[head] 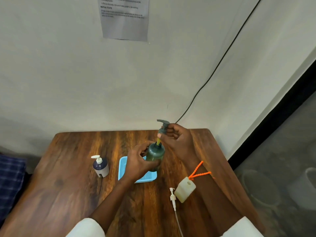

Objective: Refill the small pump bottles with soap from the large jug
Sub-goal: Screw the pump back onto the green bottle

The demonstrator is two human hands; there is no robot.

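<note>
My left hand [138,161] is wrapped around a dark green bottle [156,156] standing on the light blue tray [122,165]. My right hand [176,137] holds the bottle's grey pump head [163,126] lifted above the neck, its yellowish tube still dipping into the opening. A small dark blue bottle with a white pump [100,165] stands upright left of the tray. A cream square bottle [184,189], uncapped, sits by my right forearm, and its white pump with a long tube [173,198] lies on the table beside it.
The wooden table [77,185] meets the wall at its far edge. A black cable [213,72] runs down the wall to the table's back right. A printed sheet [124,17] hangs on the wall. An orange beaded cord [198,171] is at my right wrist.
</note>
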